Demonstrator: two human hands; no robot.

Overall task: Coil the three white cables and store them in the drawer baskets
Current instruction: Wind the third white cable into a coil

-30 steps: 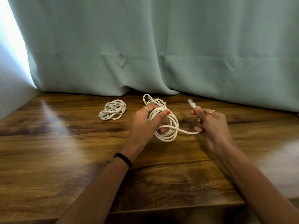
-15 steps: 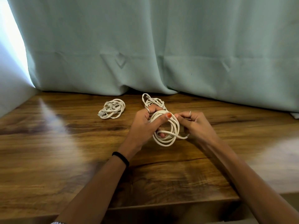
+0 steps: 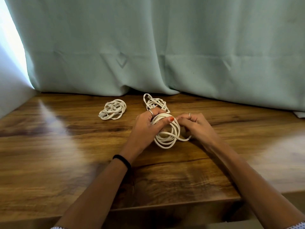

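Head camera showed my left hand (image 3: 146, 128) gripping the coiled cable (image 3: 166, 136) above the table (image 3: 66, 154), while my right hand (image 3: 196, 126) pinched its loose end.

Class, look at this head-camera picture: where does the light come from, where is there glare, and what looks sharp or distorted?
Head view: daylight enters at the curtain gap, far left; pale glare streaks wash the wooden table at left and right; the coil between the left hand and right hand is fairly sharp; the table's far edge bows, a wide-angle effect.
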